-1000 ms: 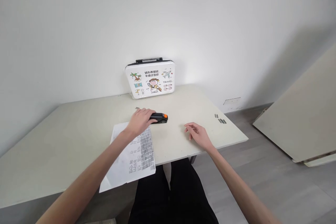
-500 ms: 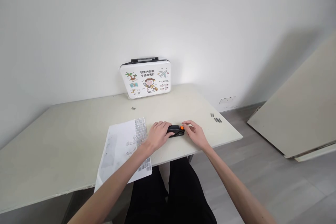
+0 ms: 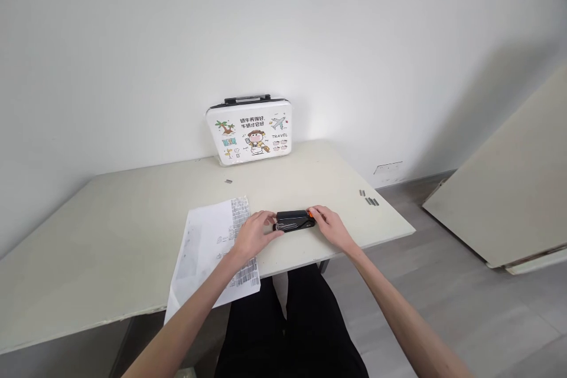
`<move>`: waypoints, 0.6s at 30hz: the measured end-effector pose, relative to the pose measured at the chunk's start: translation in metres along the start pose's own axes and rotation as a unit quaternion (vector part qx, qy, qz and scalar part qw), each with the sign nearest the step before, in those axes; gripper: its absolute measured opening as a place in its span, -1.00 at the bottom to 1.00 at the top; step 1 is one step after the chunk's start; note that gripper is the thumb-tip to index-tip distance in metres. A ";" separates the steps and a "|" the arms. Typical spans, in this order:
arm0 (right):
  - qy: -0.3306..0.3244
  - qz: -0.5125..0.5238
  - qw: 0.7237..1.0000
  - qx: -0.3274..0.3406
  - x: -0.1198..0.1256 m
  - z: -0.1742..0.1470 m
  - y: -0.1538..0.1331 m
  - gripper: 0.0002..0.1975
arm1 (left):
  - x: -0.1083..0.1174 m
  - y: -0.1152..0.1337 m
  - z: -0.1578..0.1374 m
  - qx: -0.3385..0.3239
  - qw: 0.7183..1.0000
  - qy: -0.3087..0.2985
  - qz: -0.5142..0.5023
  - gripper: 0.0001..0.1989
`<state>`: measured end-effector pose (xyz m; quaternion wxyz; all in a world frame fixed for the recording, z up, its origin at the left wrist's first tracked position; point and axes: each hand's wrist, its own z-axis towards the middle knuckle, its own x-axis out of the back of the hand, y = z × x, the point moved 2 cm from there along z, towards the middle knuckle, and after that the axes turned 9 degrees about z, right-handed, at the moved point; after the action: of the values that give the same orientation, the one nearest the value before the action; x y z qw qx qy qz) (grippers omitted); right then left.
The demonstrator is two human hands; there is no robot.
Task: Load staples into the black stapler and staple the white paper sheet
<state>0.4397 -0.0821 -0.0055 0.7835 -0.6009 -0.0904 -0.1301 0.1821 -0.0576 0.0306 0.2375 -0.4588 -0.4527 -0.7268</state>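
Note:
A black stapler [image 3: 295, 220] with an orange part at its right end lies on the table near the front edge. At its left end is my left hand [image 3: 257, 231], with the thumb along the near side and the fingers bent round the far side. My right hand [image 3: 328, 225] grips the right end, its fingers covering most of the orange part. Just left of the stapler, a printed sheet of paper [image 3: 206, 242] lies partly under my left wrist and hangs over the table's front edge.
A white case [image 3: 250, 133] with cartoon prints stands against the wall at the back of the table [image 3: 124, 230]. Several strips of staples [image 3: 371, 201] lie near the table's right edge. Another small staple piece [image 3: 228, 181] sits in front of the case.
My left hand has slid left from the stapler's top to its left end, uncovering the body. My right hand has closed over the orange end. The view has shifted slightly.

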 end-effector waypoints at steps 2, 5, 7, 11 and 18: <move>-0.003 -0.004 1.000 0.004 0.000 0.001 0.002 -0.53 | 0.000 -0.003 -0.002 0.000 1.000 0.002 -0.005 -0.63; -0.003 -0.007 1.000 0.006 -0.002 0.000 0.004 -0.51 | -0.001 -0.002 -0.002 0.000 1.000 0.010 -0.005 -0.67; -0.003 -0.013 1.000 0.004 -0.003 -0.001 0.004 -0.52 | -0.001 -0.001 -0.001 -0.003 1.000 0.016 -0.007 -0.68; -0.030 -0.041 0.998 0.022 -0.004 -0.005 0.001 -0.62 | 0.000 -0.003 -0.002 -0.015 1.000 0.021 0.000 -0.73; -0.042 -0.074 0.996 0.036 -0.005 -0.006 0.004 -0.59 | 0.015 -0.020 -0.013 -0.039 0.998 0.010 0.039 -0.73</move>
<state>0.4360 -0.0862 -0.0127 0.7881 -0.5690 -0.1725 -0.1593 0.1539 -0.0579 0.0326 0.2523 -0.4778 -0.4031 -0.7386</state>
